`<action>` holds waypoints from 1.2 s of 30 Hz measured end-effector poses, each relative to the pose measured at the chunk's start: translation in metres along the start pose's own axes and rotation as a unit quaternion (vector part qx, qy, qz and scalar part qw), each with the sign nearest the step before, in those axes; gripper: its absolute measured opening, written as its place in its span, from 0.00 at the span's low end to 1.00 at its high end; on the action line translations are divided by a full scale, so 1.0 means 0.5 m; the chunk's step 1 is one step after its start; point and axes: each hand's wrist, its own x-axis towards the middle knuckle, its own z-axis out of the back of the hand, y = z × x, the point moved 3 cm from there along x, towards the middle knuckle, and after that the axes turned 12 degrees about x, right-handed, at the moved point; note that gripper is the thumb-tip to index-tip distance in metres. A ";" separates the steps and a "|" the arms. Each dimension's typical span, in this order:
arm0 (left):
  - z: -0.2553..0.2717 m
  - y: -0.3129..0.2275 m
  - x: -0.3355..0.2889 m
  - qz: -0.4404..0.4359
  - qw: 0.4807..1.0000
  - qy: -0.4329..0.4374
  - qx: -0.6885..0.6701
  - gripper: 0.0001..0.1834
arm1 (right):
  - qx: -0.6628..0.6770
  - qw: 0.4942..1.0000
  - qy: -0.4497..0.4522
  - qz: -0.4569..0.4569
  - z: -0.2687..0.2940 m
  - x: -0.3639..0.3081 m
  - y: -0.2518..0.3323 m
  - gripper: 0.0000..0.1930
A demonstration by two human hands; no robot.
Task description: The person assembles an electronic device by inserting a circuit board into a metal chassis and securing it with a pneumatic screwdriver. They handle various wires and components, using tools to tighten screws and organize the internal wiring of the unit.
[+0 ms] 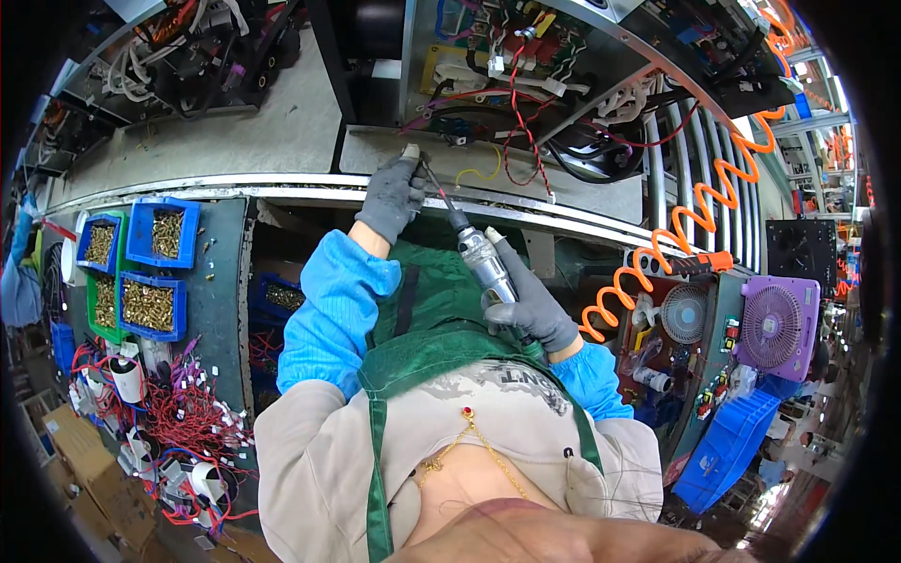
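Observation:
My right hand [540,305], in a grey glove, is wrapped round a silver pneumatic screwdriver [488,267]. Its long thin bit slants up and left toward my left hand [392,195]. That hand, gloved too, has its fingers closed in a pinch beside the bit's tip; whatever is between them is too small to make out. Just beyond them stands an open metal chassis [488,108] with circuit boards and bundled wires inside. A red-and-black wire pair [521,122] and a yellow wire [486,174] hang out over its near edge.
Blue bins [155,307] of brass-coloured screws stand at left, above a heap of red wires [202,413]. An orange coiled air hose [657,249] runs down the right side. Beyond it are metal rollers [690,178], a purple fan [777,328] and a blue crate [725,450].

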 end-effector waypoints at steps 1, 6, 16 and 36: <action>-0.001 -0.004 -0.002 0.004 0.999 0.006 0.035 0.09 | -0.016 1.000 -0.002 0.004 0.002 0.000 -0.001 0.57; -0.005 -0.044 -0.014 -0.072 0.957 0.049 0.276 0.13 | -0.068 0.997 0.011 0.045 0.015 -0.003 -0.002 0.56; -0.017 -0.073 -0.053 -0.108 0.948 0.033 0.297 0.18 | 0.025 0.999 0.016 -0.024 0.002 -0.005 0.008 0.56; -0.058 -0.046 -0.050 -0.125 0.946 0.008 0.299 0.19 | 0.089 0.996 -0.001 -0.008 0.009 -0.014 0.000 0.55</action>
